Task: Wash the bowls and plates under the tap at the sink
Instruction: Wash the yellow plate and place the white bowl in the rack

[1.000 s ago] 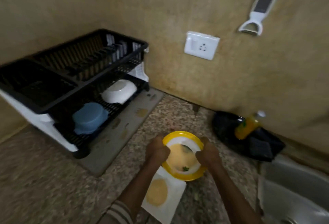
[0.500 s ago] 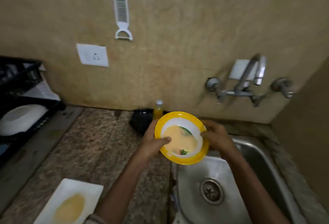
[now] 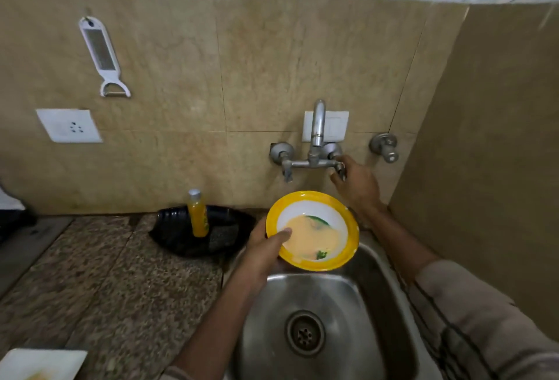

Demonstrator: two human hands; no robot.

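The left hand (image 3: 263, 254) grips the yellow-rimmed bowl (image 3: 314, 228) by its rim, thumb inside, above the sink (image 3: 348, 304). Just beyond the bowl, the right hand (image 3: 358, 186) curls round the tap handle (image 3: 340, 167). It is best opened gently, with the bowl level under the spout.

This is a kitchen in a home. A shiny metal sink (image 3: 348, 298) sits at the lower right of the frame, and a tap (image 3: 318, 128) sticks out of the tan tiled wall (image 3: 257, 62) above it. A white grater (image 3: 101, 53) hangs at the upper left, over a wall plug (image 3: 69, 125). The table (image 3: 121, 289) is speckled stone. A yellow bowl (image 3: 313, 230) with food in it is over the sink.
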